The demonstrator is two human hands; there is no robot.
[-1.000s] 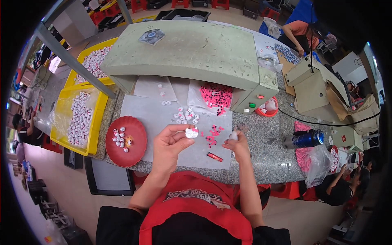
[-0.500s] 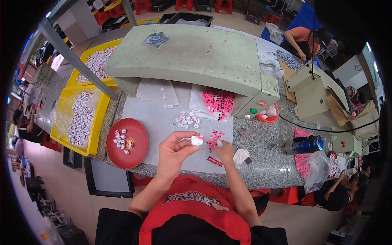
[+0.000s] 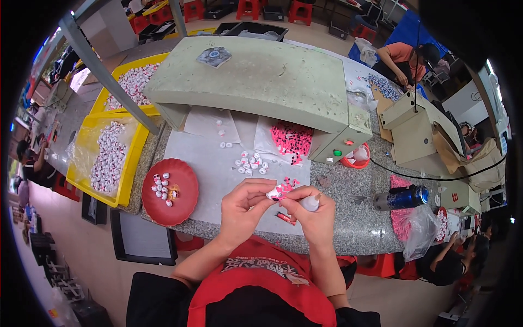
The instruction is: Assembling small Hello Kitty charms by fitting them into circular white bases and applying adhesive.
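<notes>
Above paper (image 3: 210, 171), pinches white piece (image 3: 272, 194) in left hand (image 3: 242, 210); just beside its right edge, clasps bottle (image 3: 311, 204) in right hand (image 3: 317, 219).

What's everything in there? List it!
table: one, grey, middle
machine: one, pale green, table
paper: several, white, table
trays: two, yellow, left
plate: one, red, left
pieces: many, white, trays, plate, paper
bits: many, pink and black, paper
tub: one, red, beside machine
flask: one, blue, right
tube: one, red, paper
bins: several, black, around
stools: several, red, back
people: several, mixed clothes, edges
held piece: one, white and pink, centre
bottle: one, whitish, centre
apron: one, red, bottom
left hand: one, bare, on held piece
right hand: one, bare, around bottle
</notes>
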